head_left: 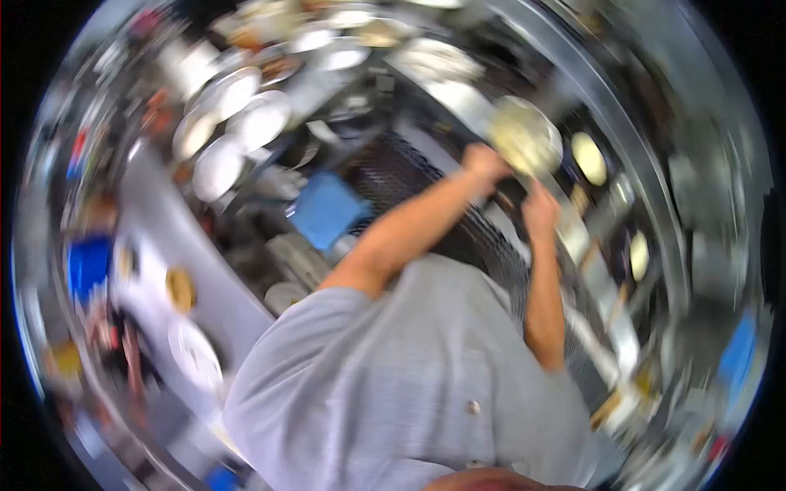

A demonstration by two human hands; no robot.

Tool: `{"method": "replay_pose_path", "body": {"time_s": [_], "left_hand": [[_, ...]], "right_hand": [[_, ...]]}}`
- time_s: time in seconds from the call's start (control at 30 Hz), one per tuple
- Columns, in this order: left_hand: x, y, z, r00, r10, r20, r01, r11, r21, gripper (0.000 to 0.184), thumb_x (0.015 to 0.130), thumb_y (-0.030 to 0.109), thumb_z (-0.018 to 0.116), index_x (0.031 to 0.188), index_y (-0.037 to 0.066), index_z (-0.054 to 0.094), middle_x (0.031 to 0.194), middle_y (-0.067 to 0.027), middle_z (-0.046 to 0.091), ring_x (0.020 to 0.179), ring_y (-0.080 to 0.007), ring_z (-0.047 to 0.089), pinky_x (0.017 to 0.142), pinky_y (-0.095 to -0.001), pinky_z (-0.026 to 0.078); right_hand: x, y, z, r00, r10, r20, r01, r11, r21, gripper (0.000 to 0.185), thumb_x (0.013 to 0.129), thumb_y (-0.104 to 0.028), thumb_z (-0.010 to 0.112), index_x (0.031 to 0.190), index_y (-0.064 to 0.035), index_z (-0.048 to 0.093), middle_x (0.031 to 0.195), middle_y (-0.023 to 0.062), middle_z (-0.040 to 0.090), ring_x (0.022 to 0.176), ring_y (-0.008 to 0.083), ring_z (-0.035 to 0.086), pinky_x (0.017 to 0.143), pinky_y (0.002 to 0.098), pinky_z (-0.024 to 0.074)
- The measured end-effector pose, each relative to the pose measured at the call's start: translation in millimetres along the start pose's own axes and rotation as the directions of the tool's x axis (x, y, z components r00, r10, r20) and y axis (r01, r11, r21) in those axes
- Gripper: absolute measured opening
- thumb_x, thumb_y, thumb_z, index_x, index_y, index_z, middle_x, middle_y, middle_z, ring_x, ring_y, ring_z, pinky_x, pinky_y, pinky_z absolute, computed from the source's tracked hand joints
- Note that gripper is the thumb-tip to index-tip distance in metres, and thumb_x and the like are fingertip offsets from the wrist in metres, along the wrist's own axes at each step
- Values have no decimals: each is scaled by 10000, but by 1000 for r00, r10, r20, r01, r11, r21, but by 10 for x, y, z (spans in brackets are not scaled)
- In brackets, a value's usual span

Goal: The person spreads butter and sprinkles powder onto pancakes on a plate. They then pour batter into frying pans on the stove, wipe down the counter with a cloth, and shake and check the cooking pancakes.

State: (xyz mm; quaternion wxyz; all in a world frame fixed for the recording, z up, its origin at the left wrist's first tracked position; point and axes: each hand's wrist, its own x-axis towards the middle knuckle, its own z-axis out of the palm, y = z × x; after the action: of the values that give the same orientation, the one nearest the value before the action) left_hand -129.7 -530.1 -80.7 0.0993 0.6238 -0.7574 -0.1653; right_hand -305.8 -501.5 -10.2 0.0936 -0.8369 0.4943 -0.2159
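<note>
A round metal pan [553,141] with pale yellow food in it is held out ahead of me, blurred by motion. My right hand [540,214] is closed at the near side of the pan, around what looks like its handle. My left hand [486,164] is a closed fist close to the pan's left edge. What it grips, if anything, is hidden by blur. Below both hands lies a dark ribbed grate [393,176].
Pans with pale yellow food [589,159] sit along the right. White plates [260,120] crowd the upper left counter. A blue cloth or sheet [327,210] lies left of my left arm. A steel counter [155,221] runs at left, with a white plate [195,352] on it.
</note>
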Motion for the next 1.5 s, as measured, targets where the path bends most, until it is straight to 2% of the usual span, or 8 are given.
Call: {"method": "replay_pose_path", "body": {"time_s": [0.1, 0.17, 0.37, 0.5, 0.6, 1.17, 1.23, 1.5], "left_hand": [[-100, 402, -230, 780, -612, -130, 600, 791, -119, 357, 717, 438, 625, 909, 146, 694, 874, -80, 661, 782, -238, 629, 731, -389, 487], [359, 39, 480, 855, -516, 51, 386, 569, -726, 244, 741, 133, 631, 867, -76, 641, 895, -204, 648, 838, -267, 647, 668, -404, 503], [256, 112, 178, 736, -625, 260, 370, 50, -928, 157, 779, 95, 614, 846, -42, 649, 820, -166, 663, 679, -263, 659, 586, -341, 518], [310, 82, 330, 800, -591, 105, 389, 377, -840, 208, 850, 154, 561, 857, -43, 628, 820, -160, 643, 741, -219, 660, 631, -318, 522], [-26, 365, -204, 612, -698, 372, 138, -368, -919, 223, 871, 164, 546, 904, -56, 530, 885, -149, 582, 720, -273, 643, 606, -351, 522], [18, 681, 129, 546, -797, 258, -203, -424, -883, 299, 858, 217, 553, 1005, -44, 563, 989, -124, 579, 787, -260, 619, 621, -309, 550], [-43, 810, -9, 537, -798, 274, -203, -438, -876, 307, 862, 238, 554, 992, -39, 556, 971, -127, 547, 799, -252, 597, 657, -322, 545], [-613, 916, 105, 578, -779, 244, -161, -402, -901, 445, 903, 383, 496, 1118, -6, 513, 1036, -140, 513, 874, -260, 575, 769, -343, 505]], "right_hand": [[-3, 232, 96, 1000, -8, 25, 7, 999, 49, 356, 793, -44, 463, 1122, -18, 596, 930, 229, 631, 812, 364, 619, 716, 427, 482], [62, 266, 48, 997, -71, 40, 73, 995, -68, 313, 826, -53, 462, 1100, 1, 602, 969, 222, 629, 868, 380, 607, 727, 421, 477], [254, 369, -11, 987, -158, 30, 156, 986, 51, 300, 845, -71, 478, 1112, 10, 590, 986, 238, 616, 866, 395, 597, 728, 424, 467], [325, 570, -36, 982, -175, 67, 168, 981, 92, 295, 850, -73, 477, 1111, -4, 595, 968, 246, 616, 836, 405, 598, 712, 429, 463], [323, 573, -119, 974, -190, 126, 167, 970, 174, 286, 849, -38, 478, 1108, 18, 587, 961, 250, 621, 853, 396, 600, 733, 421, 470], [450, 1019, 132, 957, -277, -87, 282, 816, 505, 249, 878, -118, 503, 1069, 17, 589, 794, 160, 641, 583, 279, 577, 554, 360, 457], [506, 968, -42, 774, 152, 615, -631, 265, 729, 185, 899, -150, 487, 999, -13, 560, 605, 33, 497, 413, 120, 408, 360, 251, 320], [485, 829, -93, 770, 27, 637, -633, -85, 769, 190, 931, -250, 489, 845, -80, 483, 534, -26, 349, 373, 64, 287, 312, 213, 226]]}}
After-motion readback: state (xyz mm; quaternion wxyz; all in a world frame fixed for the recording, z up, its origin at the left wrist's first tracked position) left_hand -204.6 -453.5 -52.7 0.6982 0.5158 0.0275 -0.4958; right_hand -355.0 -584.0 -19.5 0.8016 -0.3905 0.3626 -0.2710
